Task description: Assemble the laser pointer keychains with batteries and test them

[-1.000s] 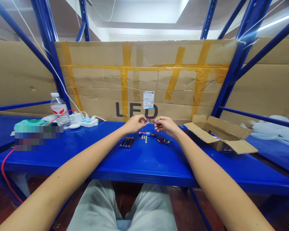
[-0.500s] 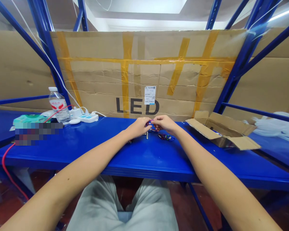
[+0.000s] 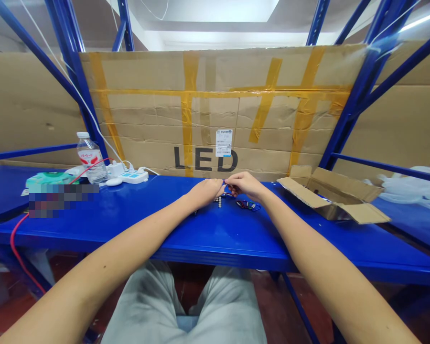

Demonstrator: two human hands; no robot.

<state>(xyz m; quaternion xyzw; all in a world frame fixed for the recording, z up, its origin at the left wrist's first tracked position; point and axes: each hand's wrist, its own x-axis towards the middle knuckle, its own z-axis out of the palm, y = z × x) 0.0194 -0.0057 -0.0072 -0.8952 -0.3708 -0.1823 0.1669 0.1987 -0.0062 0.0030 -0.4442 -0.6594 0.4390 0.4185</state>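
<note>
My left hand [image 3: 205,191] and my right hand [image 3: 244,184] meet fingertip to fingertip just above the blue shelf top [image 3: 215,229], both pinched on a small clip-like part that is mostly hidden between the fingers. A little stack of button cells [image 3: 220,203] lies right under the hands. A cluster of small coloured carabiner clips [image 3: 248,206] rests to the right of the cells. The pen-shaped pieces seen earlier are hidden behind my left hand.
An open cardboard box [image 3: 331,195] sits at the right. A water bottle [image 3: 89,158], a white power strip [image 3: 131,176] with cables, and a green pack [image 3: 48,181] stand at the left. A taped cardboard sheet marked LED [image 3: 215,110] backs the shelf.
Both hands have come down and together from holding a purple clip apart above the parts. They now cover the pen-shaped pieces on the shelf.
</note>
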